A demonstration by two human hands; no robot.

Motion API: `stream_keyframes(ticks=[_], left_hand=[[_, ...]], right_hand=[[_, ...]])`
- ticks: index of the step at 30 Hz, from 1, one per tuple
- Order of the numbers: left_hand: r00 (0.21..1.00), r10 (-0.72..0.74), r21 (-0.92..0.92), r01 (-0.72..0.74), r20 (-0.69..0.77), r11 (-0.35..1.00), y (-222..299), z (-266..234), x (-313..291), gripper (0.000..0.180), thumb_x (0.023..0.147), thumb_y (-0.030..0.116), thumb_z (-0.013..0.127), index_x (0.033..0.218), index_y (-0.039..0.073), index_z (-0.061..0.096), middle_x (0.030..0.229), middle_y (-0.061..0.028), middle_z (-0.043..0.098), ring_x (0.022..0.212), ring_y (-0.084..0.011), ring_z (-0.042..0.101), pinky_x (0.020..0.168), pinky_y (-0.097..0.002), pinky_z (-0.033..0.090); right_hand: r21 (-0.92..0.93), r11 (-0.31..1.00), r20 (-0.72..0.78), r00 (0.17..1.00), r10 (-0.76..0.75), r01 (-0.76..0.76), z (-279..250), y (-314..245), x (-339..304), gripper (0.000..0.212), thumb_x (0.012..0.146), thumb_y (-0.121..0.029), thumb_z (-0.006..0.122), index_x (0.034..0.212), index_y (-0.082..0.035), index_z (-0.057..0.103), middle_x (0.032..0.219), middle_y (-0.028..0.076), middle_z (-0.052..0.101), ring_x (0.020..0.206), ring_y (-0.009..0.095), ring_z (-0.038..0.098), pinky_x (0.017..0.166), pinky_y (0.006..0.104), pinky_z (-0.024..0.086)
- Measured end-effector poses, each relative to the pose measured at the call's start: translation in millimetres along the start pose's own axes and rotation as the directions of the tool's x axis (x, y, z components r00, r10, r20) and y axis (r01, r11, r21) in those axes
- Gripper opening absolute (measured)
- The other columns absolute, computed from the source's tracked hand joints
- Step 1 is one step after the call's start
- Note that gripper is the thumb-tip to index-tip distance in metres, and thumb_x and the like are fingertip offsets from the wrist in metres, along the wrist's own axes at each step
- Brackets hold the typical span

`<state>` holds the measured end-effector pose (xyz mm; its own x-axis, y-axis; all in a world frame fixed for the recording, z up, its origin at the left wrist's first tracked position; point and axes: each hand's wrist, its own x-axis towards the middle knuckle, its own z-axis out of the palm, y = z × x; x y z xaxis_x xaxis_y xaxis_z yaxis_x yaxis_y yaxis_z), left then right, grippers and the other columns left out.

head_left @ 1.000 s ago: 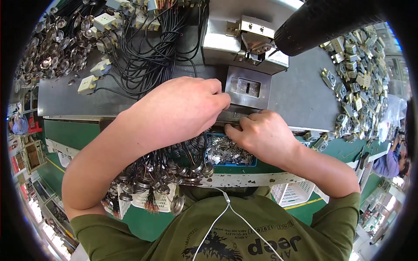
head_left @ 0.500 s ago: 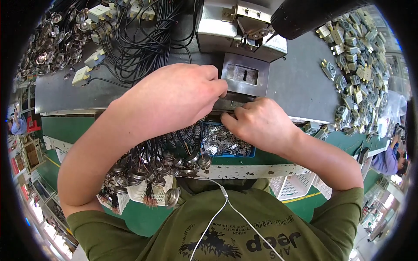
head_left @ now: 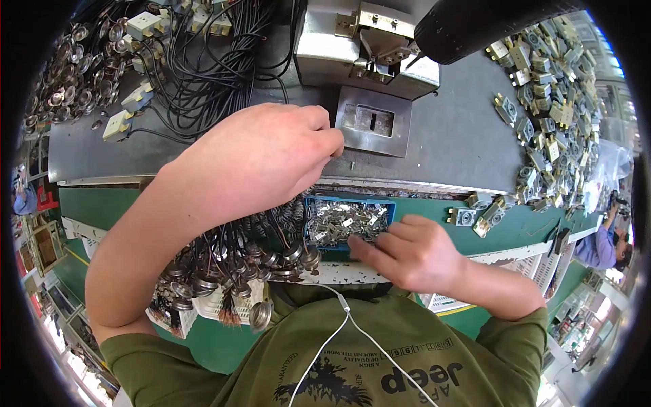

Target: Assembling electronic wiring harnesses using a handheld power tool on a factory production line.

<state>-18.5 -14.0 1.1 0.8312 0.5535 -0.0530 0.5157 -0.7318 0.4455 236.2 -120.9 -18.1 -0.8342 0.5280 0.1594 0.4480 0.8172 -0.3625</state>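
Note:
My left hand [head_left: 271, 146] is closed above the front of the metal bench, its fingertips bent down beside the steel fixture plate [head_left: 398, 140]. Whatever it pinches is hidden under the fingers. My right hand [head_left: 417, 258] is at the lower right of a blue tray [head_left: 391, 214] full of small metal terminals [head_left: 332, 224]. Its fingers are loosely bent, with one digit stretched apart toward the tray's front edge, and I see nothing held in it. The fixture plate has a rectangular recess with a dark slot and stands in front of a metal press [head_left: 325, 57].
Black cables [head_left: 230, 74] with pale plugs [head_left: 119, 125] lie at the back left, near piled round metal parts [head_left: 74, 74]. More cabled round parts [head_left: 224, 271] hang at the front left. Grey plug parts [head_left: 542, 88] heap on the right. A black cylinder [head_left: 468, 27] juts in at the top.
My right hand has moved from the bench edge beside the left hand, back and down to the blue tray. The left hand stays closed near the fixture plate; the whole view has shifted slightly.

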Motion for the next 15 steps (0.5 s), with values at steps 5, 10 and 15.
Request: stream_keyframes(ticks=[5,10,15], left_hand=[[0.999,-0.035,0.006,0.035,0.026,0.999,2,-3,0,0.011,0.087,0.010,0.066,0.097,0.004,0.066,0.091,-0.0113,0.062,0.085,-0.0320,0.066,0.077,-0.0420,0.055],[0.996,-0.068,0.007,0.068,0.051,0.998,5,-4,0,0.014,0.086,0.008,0.068,0.100,0.005,0.068,0.094,-0.0095,0.063,0.089,-0.0309,0.066,0.079,-0.0408,0.055],[0.997,-0.071,0.006,0.071,0.038,0.997,6,-5,-1,0.013,0.087,0.008,0.068,0.099,0.005,0.068,0.094,-0.0094,0.063,0.088,-0.0307,0.066,0.079,-0.0410,0.055]], right_hand=[[0.020,0.972,0.007,0.973,0.232,-0.232,18,-6,-7,0.061,0.076,-0.026,0.077,0.135,-0.019,0.062,0.130,0.012,0.058,0.114,0.030,0.057,0.093,0.0441,0.050],[0.033,0.970,-0.021,0.970,0.241,-0.241,34,-1,-15,0.084,0.063,-0.024,0.084,0.142,-0.020,0.055,0.140,0.015,0.052,0.122,0.035,0.053,0.100,0.0495,0.045],[0.050,0.954,-0.086,0.950,0.300,-0.297,36,3,-20,0.085,0.060,-0.021,0.086,0.139,-0.020,0.056,0.139,0.016,0.053,0.121,0.035,0.054,0.100,0.0499,0.045]])
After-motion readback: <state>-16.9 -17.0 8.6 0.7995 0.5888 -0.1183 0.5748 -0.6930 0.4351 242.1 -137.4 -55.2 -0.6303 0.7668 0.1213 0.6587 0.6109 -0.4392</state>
